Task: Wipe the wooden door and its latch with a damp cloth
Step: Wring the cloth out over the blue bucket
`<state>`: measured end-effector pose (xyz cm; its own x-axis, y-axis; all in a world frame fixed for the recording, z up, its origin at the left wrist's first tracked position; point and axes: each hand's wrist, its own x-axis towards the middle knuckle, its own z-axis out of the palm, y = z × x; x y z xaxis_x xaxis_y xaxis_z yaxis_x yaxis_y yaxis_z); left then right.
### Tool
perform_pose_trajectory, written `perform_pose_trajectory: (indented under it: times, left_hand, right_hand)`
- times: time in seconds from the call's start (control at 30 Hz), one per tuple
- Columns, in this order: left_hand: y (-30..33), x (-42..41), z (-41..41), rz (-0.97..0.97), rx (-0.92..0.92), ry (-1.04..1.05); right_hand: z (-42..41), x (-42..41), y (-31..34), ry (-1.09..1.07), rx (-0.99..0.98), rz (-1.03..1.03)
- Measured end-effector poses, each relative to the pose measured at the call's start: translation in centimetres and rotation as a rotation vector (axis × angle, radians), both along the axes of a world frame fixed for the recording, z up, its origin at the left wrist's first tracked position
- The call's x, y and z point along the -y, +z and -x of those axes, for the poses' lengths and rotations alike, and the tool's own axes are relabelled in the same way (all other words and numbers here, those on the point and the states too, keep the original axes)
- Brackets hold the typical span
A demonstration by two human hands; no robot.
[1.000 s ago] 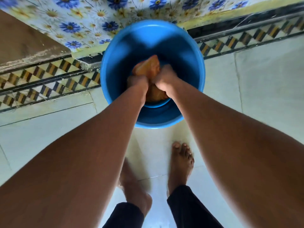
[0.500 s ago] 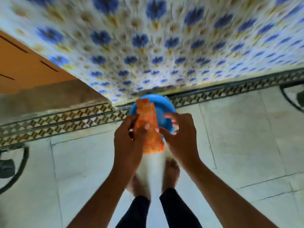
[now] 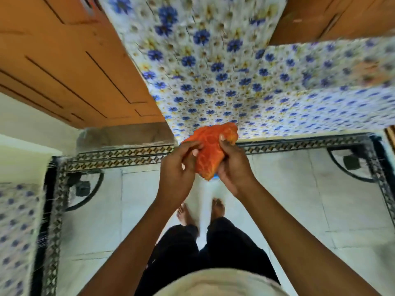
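Both hands, left hand (image 3: pixel 178 167) and right hand (image 3: pixel 234 165), grip the bunched orange cloth (image 3: pixel 210 150) at chest height.

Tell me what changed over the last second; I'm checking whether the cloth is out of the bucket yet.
The orange cloth came up out of the blue bucket, where both hands were squeezing it, to chest height. The left hand and right hand now hold it bunched between them. The view lifted toward the wooden door; only a sliver of bucket shows below the cloth. Both hands kept their hold throughout.
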<state>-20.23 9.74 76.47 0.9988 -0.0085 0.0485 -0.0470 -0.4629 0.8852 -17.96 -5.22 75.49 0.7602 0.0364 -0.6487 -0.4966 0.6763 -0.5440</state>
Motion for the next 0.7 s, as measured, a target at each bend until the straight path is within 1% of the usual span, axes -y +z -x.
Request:
perform_pose_trajectory:
  times: [0.07, 0.1, 0.13, 0.17, 0.2, 0.23, 0.27, 0.33, 0.4, 0.5, 0.57, 0.6, 0.7]
  left_hand:
    - [2.1, -0.7, -0.3, -0.090, 0.097, 0.124]
    - [2.7, -1.1, -0.8, -0.118, 0.092, 0.181]
    - [3.3, -1.6, -1.3, -0.113, 0.038, 0.227]
    - [3.6, -2.0, -1.9, -0.058, -0.060, 0.258]
    - [4.0, -2.6, -2.5, 0.042, -0.154, 0.272]
    - [4.4, -3.1, -3.0, 0.130, -0.209, 0.275]
    - [4.7, -3.7, -3.3, 0.178, -0.219, 0.268]
    - [5.3, -4.4, -3.3, 0.209, -0.178, 0.258]
    - [5.4, -5.4, -3.4, 0.233, -0.158, 0.262]
    - [5.4, -8.1, -4.4, 0.315, -0.183, 0.296]
    - [5.1, -11.2, -5.6, 0.333, -0.200, 0.275]
    - [5.2, -11.4, -5.8, 0.350, -0.213, 0.260]
    - [5.4, -16.0, -7.4, 0.392, -0.184, 0.220]
  right_hand:
    - [0.1, -0.4, 2.0, 0.027, 0.033, 0.019]
    - [0.0, -0.6, 2.7, 0.056, 0.047, 0.039]
    - [-0.1, -0.9, 3.5, 0.092, 0.062, 0.065]
    - [-0.3, -1.1, 4.1, 0.126, 0.076, 0.093]
    - [-0.5, -1.3, 4.8, 0.162, 0.095, 0.127]
    - [-0.8, -1.7, 5.5, 0.197, 0.117, 0.155]
    - [-1.0, -2.2, 6.1, 0.229, 0.129, 0.172]
    - [-1.3, -3.1, 6.8, 0.291, 0.157, 0.200]
    - [-1.8, -4.2, 7.0, 0.317, 0.173, 0.269]
    - [-2.6, -6.4, 7.4, 0.331, 0.197, 0.301]
    - [-3.4, -9.2, 7.4, 0.314, 0.211, 0.311]
    - [-3.6, -9.3, 7.4, 0.309, 0.212, 0.316]
    - [-5.1, -13.9, 7.8, 0.281, 0.220, 0.412]
